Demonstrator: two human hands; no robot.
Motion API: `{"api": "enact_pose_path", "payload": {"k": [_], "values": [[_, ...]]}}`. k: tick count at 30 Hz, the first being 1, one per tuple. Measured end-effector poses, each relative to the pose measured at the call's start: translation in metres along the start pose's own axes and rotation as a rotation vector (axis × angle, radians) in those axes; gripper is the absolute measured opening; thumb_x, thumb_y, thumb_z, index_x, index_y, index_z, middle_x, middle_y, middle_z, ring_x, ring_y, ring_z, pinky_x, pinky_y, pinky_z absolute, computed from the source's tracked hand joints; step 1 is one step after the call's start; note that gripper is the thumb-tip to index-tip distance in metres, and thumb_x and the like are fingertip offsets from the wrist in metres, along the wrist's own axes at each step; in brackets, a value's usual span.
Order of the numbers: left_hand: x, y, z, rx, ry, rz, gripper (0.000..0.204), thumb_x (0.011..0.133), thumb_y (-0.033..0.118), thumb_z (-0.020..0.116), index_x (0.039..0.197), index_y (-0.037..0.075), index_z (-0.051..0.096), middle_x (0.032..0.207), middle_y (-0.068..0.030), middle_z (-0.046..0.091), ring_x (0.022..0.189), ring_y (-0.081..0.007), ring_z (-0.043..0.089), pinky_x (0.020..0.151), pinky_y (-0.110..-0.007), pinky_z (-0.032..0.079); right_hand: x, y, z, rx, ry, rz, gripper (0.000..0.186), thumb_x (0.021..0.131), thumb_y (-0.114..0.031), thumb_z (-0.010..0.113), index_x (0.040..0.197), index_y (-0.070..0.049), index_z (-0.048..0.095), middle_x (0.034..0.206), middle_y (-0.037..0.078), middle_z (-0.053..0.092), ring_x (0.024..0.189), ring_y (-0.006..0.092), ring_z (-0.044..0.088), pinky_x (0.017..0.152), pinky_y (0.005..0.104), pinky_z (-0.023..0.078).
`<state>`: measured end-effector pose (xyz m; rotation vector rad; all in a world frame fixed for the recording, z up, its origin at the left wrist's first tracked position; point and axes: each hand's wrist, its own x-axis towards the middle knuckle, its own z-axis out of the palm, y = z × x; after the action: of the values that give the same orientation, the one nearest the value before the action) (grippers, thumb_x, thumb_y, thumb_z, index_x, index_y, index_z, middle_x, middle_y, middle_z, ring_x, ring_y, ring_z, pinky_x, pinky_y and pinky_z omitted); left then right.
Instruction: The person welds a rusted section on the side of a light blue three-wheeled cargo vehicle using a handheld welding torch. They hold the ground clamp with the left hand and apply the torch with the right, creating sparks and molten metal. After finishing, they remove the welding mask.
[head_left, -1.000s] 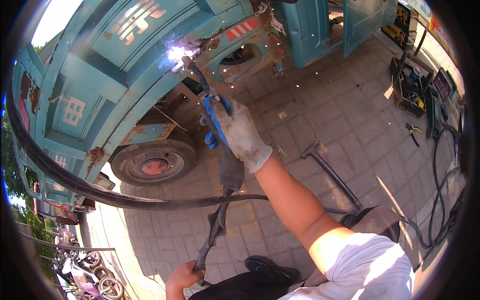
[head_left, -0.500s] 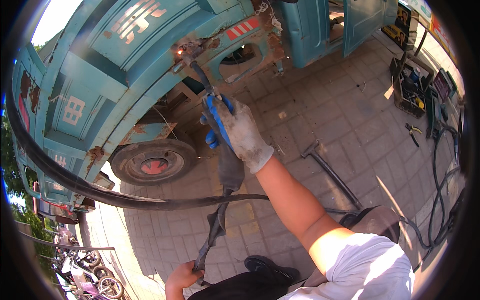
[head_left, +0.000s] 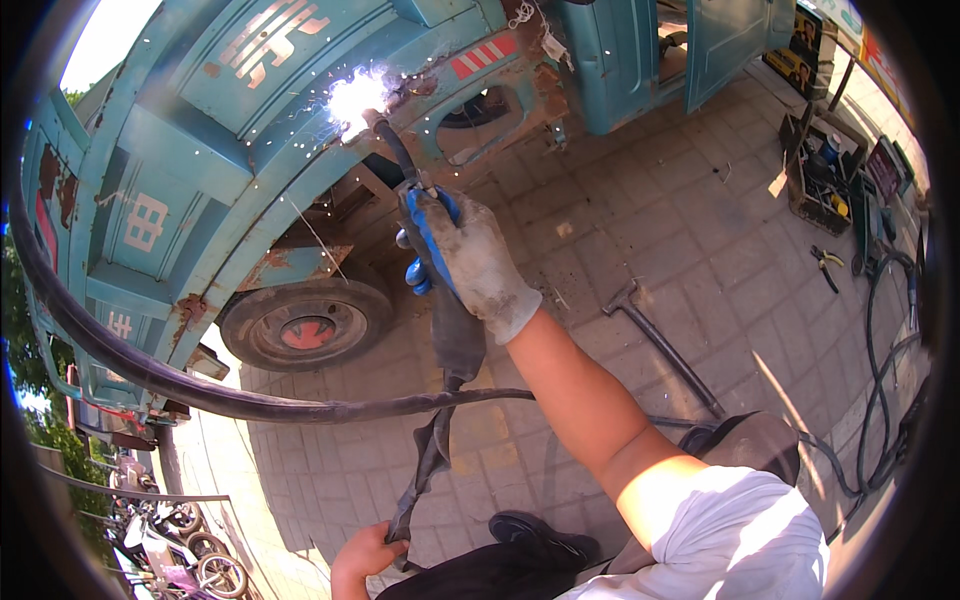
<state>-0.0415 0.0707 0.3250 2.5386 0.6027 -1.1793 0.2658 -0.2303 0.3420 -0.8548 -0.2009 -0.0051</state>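
Clearly, white characters [head_left: 146, 223] on teal truck [head_left: 190, 160], torch [head_left: 399, 151] nearby.

Black welding torch [head_left: 457, 335], tilted up-left, tip at white arc [head_left: 355, 102] on rust-patched teal truck [head_left: 200, 140]; dark cable [head_left: 427, 465] hanging below.

The person wore a glove [head_left: 492, 270] on the right hand [head_left: 470, 240]: pale grey fabric across the back, smudged with dark grime, with glossy blue coating on the fingers [head_left: 418, 273] and palm side. Its plain cuff [head_left: 518, 316] ended at the wrist, and the forearm [head_left: 580, 400] was bare. The short sleeve [head_left: 715, 525] was white, loose and creased, with bright sunlit patches. The left hand [head_left: 368, 552] was ungloved. Below showed black trousers [head_left: 470, 575] and a black shoe [head_left: 545, 538] with a rounded toe.
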Motion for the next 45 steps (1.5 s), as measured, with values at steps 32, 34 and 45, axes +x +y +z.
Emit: {"api": "enact_pose_path", "payload": {"k": [32,34,45], "values": [[-0.003,0.004,-0.001,0.007,-0.014,-0.035,0.035,0.087,0.035,0.072,0.101,0.003,0.069,0.088,-0.0202,0.07,0.09,-0.038,0.067,0.078,-0.043,0.05,-0.001,-0.001,0.0,-0.011,0.001,0.021,0.047,0.103,-0.044,0.058,0.129,-0.004,0.06,0.088,0.009,0.066,0.057,0.0138,0.064,0.048,0.0271,0.054],[-0.005,0.007,-0.003,-0.007,-0.014,-0.034,0.035,0.087,0.035,0.072,0.101,0.003,0.069,0.088,-0.0203,0.07,0.09,-0.038,0.067,0.078,-0.043,0.05,-0.001,0.0,-0.001,-0.018,0.001,0.007,0.047,0.104,-0.043,0.058,0.129,-0.004,0.059,0.088,0.009,0.066,0.057,0.0135,0.064,0.049,0.0269,0.054],[-0.003,0.001,0.0,-0.014,0.012,-0.001,0.033,0.087,0.034,0.073,0.101,0.004,0.07,0.087,-0.0198,0.07,0.088,-0.0385,0.067,0.078,-0.043,0.05,0.001,-0.002,0.003,-0.053,0.019,-0.007,0.044,0.104,-0.041,0.057,0.125,-0.002,0.059,0.087,0.009,0.066,0.057,0.013,0.064,0.048,0.0263,0.053]]}}
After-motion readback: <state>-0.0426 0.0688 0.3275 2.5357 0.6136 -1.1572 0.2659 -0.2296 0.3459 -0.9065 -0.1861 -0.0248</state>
